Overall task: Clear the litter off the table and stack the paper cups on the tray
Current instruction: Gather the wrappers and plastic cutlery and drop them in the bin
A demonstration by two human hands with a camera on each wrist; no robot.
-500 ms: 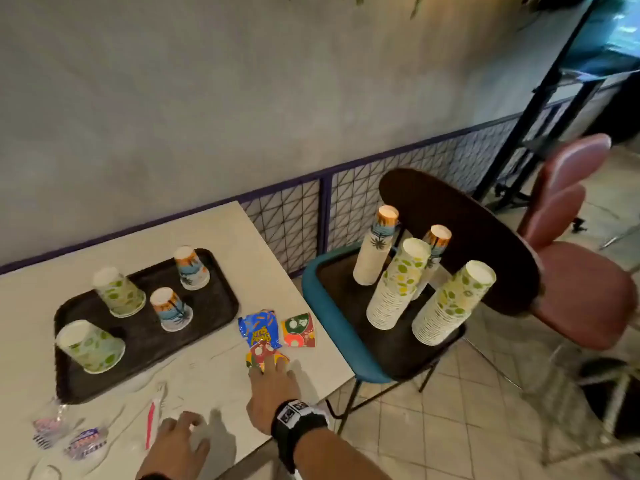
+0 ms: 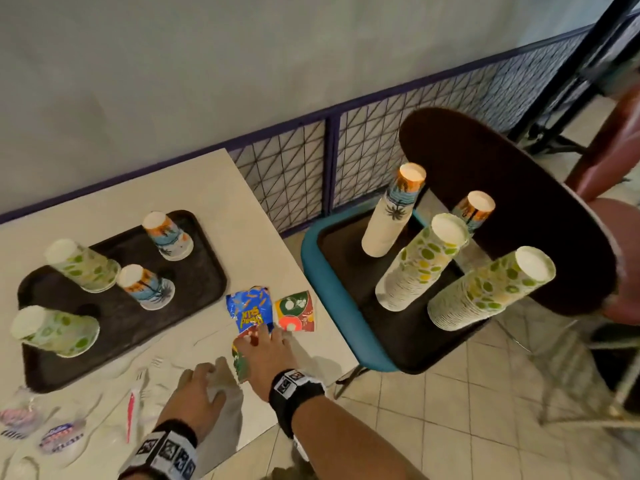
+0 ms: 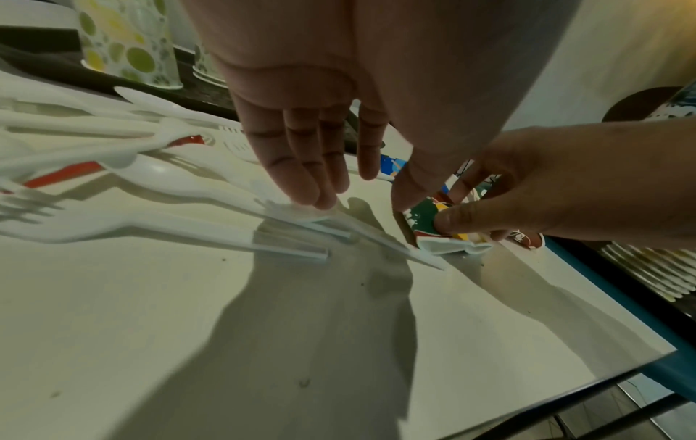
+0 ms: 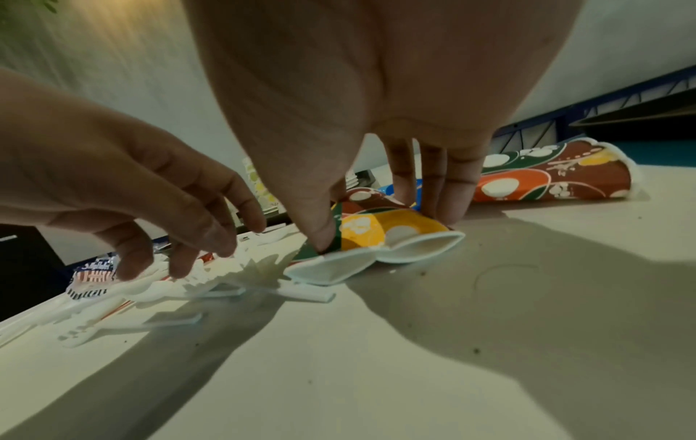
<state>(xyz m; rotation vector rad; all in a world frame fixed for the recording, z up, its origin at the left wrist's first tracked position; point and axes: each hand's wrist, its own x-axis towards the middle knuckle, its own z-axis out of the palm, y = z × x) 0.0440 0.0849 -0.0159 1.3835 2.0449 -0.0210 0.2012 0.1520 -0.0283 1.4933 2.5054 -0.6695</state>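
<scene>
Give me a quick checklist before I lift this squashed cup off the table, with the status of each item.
1. Right hand pinching the squashed cup, thumb on top, fingers behind: ok.
2. Grip firm enough to lift: cannot tell; the cup lies flat on the table.
3. Left hand free to help: not ok; its fingertips touch a white plastic utensil.
4. Other litter clear of the lift: not ok; a blue wrapper and a second flattened cup lie just beyond.
5. Tray has bare space between its four upturned cups: ok.
</scene>
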